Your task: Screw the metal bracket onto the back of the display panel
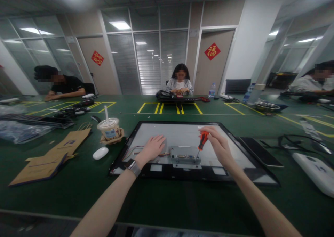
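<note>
An open display panel (pixel 188 132) with a black frame lies flat before me, its pale back facing up. Near its front edge sits a metal bracket (pixel 184 153) with connector ports, and thin wires run from its left side. My right hand (pixel 215 141) grips a red and black screwdriver (pixel 203 139), tip down at the bracket's right end. The screw under the tip is too small to make out. Flat on the panel, left of the bracket, rests my left hand (pixel 152 147), fingers stretched out and holding nothing. A watch is on that wrist.
Left of the panel are a lidded cup with a straw (pixel 109 128), a white mouse (pixel 100 153) and paper bags (pixel 60 150). On the right lie a black phone (pixel 261 152), cables and a white device (pixel 313 171). Several people sit around the green table (pixel 167 204).
</note>
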A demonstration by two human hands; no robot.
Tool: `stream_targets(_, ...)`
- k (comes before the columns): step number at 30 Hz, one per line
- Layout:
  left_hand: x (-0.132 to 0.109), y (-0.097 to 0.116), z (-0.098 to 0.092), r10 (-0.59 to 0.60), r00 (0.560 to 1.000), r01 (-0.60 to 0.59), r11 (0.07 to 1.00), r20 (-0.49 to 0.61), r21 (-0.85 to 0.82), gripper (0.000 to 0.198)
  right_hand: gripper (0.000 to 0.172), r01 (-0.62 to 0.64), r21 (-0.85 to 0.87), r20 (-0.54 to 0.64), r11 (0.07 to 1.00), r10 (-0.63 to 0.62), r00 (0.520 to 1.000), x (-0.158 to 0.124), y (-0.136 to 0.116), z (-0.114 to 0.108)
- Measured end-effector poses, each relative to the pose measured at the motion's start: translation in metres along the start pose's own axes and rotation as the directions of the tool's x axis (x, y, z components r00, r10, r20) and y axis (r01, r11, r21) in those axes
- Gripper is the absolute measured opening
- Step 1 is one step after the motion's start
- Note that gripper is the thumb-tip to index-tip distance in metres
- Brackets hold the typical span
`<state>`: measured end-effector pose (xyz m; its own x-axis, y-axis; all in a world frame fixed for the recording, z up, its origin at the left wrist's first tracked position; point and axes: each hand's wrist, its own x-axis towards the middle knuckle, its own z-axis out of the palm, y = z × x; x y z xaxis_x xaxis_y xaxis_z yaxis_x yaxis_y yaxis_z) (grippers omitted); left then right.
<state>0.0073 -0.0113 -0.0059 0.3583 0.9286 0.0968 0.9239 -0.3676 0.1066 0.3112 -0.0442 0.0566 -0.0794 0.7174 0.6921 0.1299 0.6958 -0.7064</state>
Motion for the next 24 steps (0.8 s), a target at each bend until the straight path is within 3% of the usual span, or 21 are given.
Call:
stream_targets(3, 0.0000, 0.0005, 0.0005, -0.007, 1.000, 0.007, 1.000, -0.001, 0.004, 0.049, 0.028, -0.080, 0.111, 0.066, 0.991, 0.073, 0.995, -0.0009, 0.0004, -0.0002)
stream_targets(6, 0.0001, 0.0012, 0.0005, -0.012, 1.000, 0.012, 1.000, -0.002, 0.008, 0.049, 0.028, -0.115, 0.115, 0.067, 0.987, 0.108, 0.992, 0.0002, 0.0005, -0.0007)
stream_targets(13, -0.0010, 0.0015, -0.0016, -0.003, 1.000, 0.003, 1.000, 0.003, 0.013, 0.050, 0.012, 0.075, 0.000, -0.054, 0.997, -0.074, 0.996, 0.0041, -0.0059, 0.0011)
stream_targets(24, 0.0001, -0.0019, 0.0028, 0.002, 1.000, -0.002, 1.000, -0.011, 0.006, 0.049, 0.016, 0.019, 0.007, -0.076, 1.000, -0.018, 0.997, 0.0015, -0.0082, 0.0039)
